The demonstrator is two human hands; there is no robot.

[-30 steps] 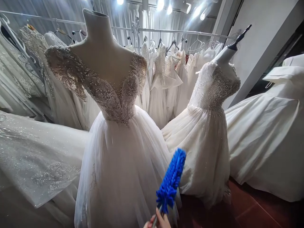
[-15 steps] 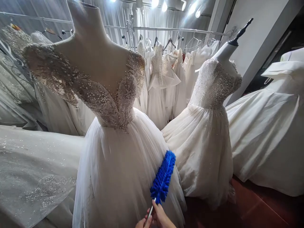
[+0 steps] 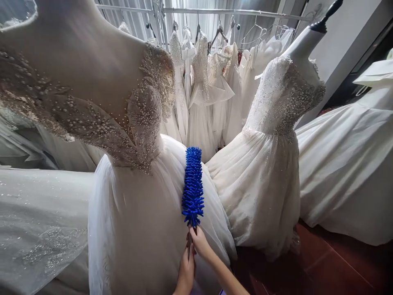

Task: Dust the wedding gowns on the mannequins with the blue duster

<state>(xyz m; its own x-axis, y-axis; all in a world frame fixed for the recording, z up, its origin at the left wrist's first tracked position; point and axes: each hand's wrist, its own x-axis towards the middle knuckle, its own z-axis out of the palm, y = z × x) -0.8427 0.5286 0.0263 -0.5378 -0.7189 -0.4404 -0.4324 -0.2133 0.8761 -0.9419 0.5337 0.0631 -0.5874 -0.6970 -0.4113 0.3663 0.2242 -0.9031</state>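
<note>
A blue fluffy duster (image 3: 193, 185) stands upright against the white tulle skirt of a beaded wedding dress (image 3: 135, 229) on a headless mannequin (image 3: 80, 57) right in front of me. Both my hands grip its thin handle below the blue head. My right hand (image 3: 200, 241) holds just under the head, and my left hand (image 3: 186, 268) holds lower down. The duster's tip reaches up to about the dress's waist on its right side.
A second mannequin with a sparkly dress (image 3: 270, 164) stands to the right. A large satin gown (image 3: 346, 164) fills the far right and a glittery train (image 3: 39, 221) the left. Hanging dresses on a rail (image 3: 211, 12) are behind. Red tiled floor (image 3: 325, 266) shows at lower right.
I have moved closer to the front mannequin. The duster has swung from tilted right to upright and risen along the skirt, and both hands now show on the handle.
</note>
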